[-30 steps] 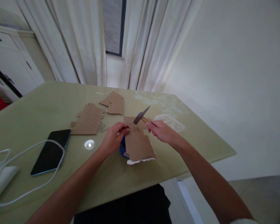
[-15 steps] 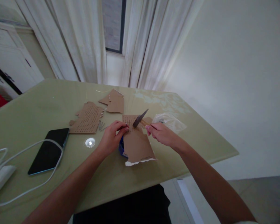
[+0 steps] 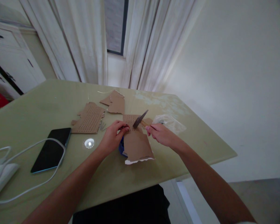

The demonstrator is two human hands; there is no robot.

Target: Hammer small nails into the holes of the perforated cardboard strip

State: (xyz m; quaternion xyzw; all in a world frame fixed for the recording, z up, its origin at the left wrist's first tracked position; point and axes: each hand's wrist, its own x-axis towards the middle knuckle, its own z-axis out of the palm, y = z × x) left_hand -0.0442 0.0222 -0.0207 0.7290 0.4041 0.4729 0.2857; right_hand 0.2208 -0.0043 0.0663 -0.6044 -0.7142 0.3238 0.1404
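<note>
My right hand (image 3: 162, 134) is wrapped round the wooden handle of a hammer (image 3: 140, 119). The hammer's dark head is low over the far, hole-dotted end of a brown cardboard piece (image 3: 138, 144). At that end's left edge, my left hand (image 3: 113, 134) pinches a small, thin nail between thumb and fingers; most of it is hidden. Under the cardboard, a blue round object (image 3: 122, 147) shows only its left side. Several loose nails (image 3: 103, 126) lie left of my left hand, beside another hole-dotted cardboard sheet (image 3: 88, 119).
Torn cardboard scraps (image 3: 116, 104) lie farther back on the table. A clear plastic bag (image 3: 171, 122) is beyond my right hand. At left are a dark tablet or phone (image 3: 52, 149), a looping white cable (image 3: 48, 183) and a white power strip (image 3: 4, 179).
The hammer head has come down closer to the cardboard than a second ago. My left hand keeps its pinch at the same edge. The whole view shifts slightly.
</note>
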